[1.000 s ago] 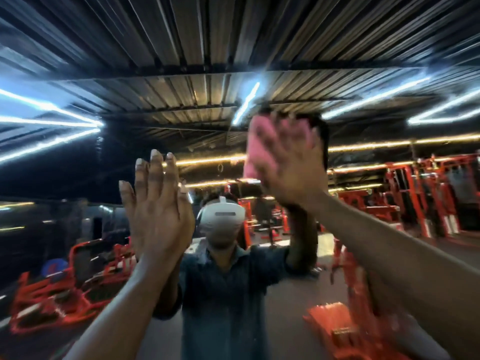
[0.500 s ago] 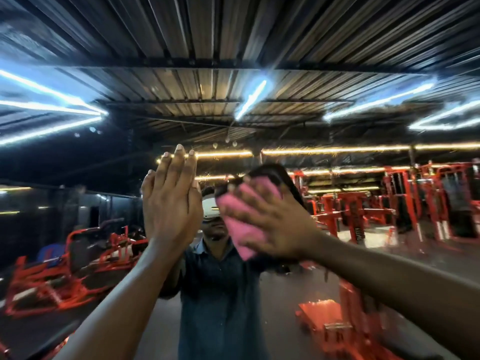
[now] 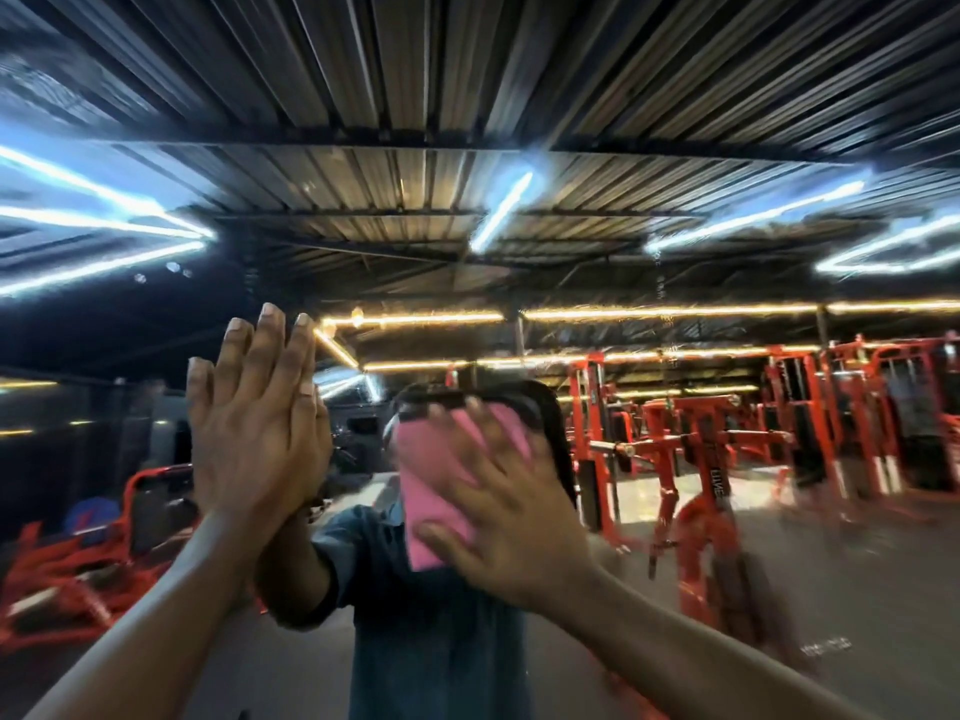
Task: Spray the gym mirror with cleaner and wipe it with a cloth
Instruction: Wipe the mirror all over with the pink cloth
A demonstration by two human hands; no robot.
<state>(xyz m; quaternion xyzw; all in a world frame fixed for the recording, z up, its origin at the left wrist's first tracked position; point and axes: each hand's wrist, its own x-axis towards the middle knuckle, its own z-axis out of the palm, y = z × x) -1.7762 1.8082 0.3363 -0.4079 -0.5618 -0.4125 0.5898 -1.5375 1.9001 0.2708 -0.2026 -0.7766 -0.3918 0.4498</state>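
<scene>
1. The person stands facing the mirror [image 3: 675, 511], which fills most of the view and reflects red gym machines [image 3: 696, 459], strip lights [image 3: 498, 210] and a ribbed metal ceiling [image 3: 467, 70].
2. The left hand [image 3: 254, 433] is laid flat against the glass, fingers straight and close together, pointing up; it holds nothing and meets its own reflection palm to palm.
3. The right hand [image 3: 509, 517] is spread wide, fingers splayed, and presses a pink cloth [image 3: 436, 485] flat onto the glass just right of the left hand, over the reflected figure in a dark blue shirt [image 3: 431, 615].
4. The right hand and cloth are blurred, so this looks like a wiping stroke in progress.
5. No spray bottle is in view; whether the glass has been sprayed cannot be told from here.
6. The cloth looks thin, soft and light; it should fold and bunch easily, so it is best driven by a flat palm over its middle with the fingers pinning its edges, as here.
7. On wet glass the cloth may slide out from under the fingers, and the lower corner hanging below the thumb could fold under.
8. The mirror is hard, smooth and breakable, so pressure should be firm but even, not pointed.
</scene>
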